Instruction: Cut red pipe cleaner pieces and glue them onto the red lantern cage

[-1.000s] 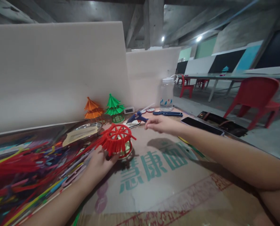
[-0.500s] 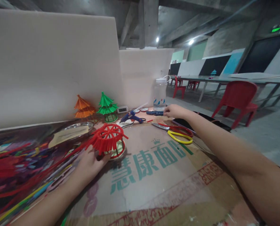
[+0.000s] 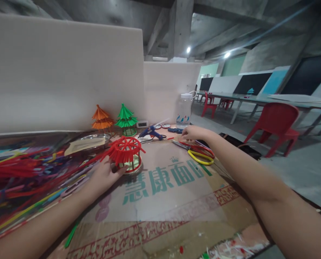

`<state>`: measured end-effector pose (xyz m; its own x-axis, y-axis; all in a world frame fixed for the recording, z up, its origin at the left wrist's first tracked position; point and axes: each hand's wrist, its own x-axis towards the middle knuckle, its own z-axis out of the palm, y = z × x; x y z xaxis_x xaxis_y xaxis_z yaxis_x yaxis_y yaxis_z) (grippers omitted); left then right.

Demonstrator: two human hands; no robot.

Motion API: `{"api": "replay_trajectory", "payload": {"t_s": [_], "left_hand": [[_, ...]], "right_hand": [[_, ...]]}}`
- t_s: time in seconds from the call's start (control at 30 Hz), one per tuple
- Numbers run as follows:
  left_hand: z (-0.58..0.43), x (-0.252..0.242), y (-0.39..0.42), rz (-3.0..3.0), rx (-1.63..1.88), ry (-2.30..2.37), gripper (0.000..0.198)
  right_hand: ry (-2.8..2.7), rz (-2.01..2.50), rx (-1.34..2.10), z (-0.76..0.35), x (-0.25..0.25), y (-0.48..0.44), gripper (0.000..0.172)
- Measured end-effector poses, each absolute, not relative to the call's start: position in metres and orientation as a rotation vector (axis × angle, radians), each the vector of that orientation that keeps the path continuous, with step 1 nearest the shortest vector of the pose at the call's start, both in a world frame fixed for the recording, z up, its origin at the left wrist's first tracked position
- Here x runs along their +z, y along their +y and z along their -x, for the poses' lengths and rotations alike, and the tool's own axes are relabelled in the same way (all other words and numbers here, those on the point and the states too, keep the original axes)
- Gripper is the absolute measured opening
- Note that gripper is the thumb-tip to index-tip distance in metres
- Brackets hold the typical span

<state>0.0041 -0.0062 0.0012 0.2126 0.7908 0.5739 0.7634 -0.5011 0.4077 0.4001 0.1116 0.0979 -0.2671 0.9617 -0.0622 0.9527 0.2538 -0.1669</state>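
My left hand (image 3: 106, 174) is closed around the lower side of a small red pavilion model (image 3: 127, 145) made of fuzzy pipe cleaners. It has a spoked ring on top, a fringe of red strips and brown posts on a round base. Fingers bent together, my right hand (image 3: 190, 133) is low at the far right of the cardboard; what they pinch, if anything, is hidden. Right below it lie scissors (image 3: 200, 157) with yellow and red handles. Dark blue pliers (image 3: 175, 130) lie just beyond, and a blue glue gun (image 3: 152, 132) rests to the left.
Orange (image 3: 101, 118) and green (image 3: 126, 118) tiered models stand at the back beside a small digital display (image 3: 142, 124). A water bottle (image 3: 184, 109) stands behind the pliers. Loose pipe cleaners (image 3: 19, 172) heap at left, near a metal tray (image 3: 103, 138). Scraps (image 3: 230, 248) litter the front edge.
My right hand has moved slightly left and down, closer to the scissors. My left hand keeps hold of the red model. The head view has shifted a little.
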Motion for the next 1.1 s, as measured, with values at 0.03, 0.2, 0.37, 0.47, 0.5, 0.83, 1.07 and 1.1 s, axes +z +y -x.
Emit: {"api": "replay_trajectory", "payload": {"t_s": [0.03, 0.2, 0.37, 0.47, 0.5, 0.83, 1.07, 1.1], "left_hand": [[-0.004, 0.001, -0.006, -2.419, 1.182, 1.547, 0.039], [-0.002, -0.001, -0.004, -2.429, 1.170, 1.553, 0.034], [-0.003, -0.001, -0.002, -2.426, 1.105, 1.477, 0.022], [-0.003, -0.002, -0.002, -2.417, 1.137, 1.463, 0.022], [-0.003, -0.003, -0.002, -2.416, 1.128, 1.454, 0.022], [-0.001, -0.006, -0.014, -2.362, 1.149, 1.429, 0.023], [0.001, -0.008, -0.010, -2.365, 1.146, 1.455, 0.030], [0.001, -0.008, -0.009, -2.355, 1.152, 1.468, 0.031]], "right_hand": [[-2.449, 1.851, 0.258, -0.400, 0.096, 0.113, 0.024], [-2.470, 1.773, 0.268, -0.401, 0.084, 0.112, 0.015], [-2.434, 1.780, 0.308, -0.402, 0.084, 0.098, 0.015], [-2.379, 1.830, 0.281, -0.401, 0.086, 0.094, 0.017], [-2.364, 1.847, 0.269, -0.400, 0.086, 0.094, 0.019], [-2.145, 1.959, 0.112, -0.392, 0.093, 0.070, 0.031], [-2.200, 2.000, 0.231, -0.404, 0.086, 0.093, 0.021], [-2.211, 2.006, 0.237, -0.404, 0.084, 0.100, 0.022]]}}
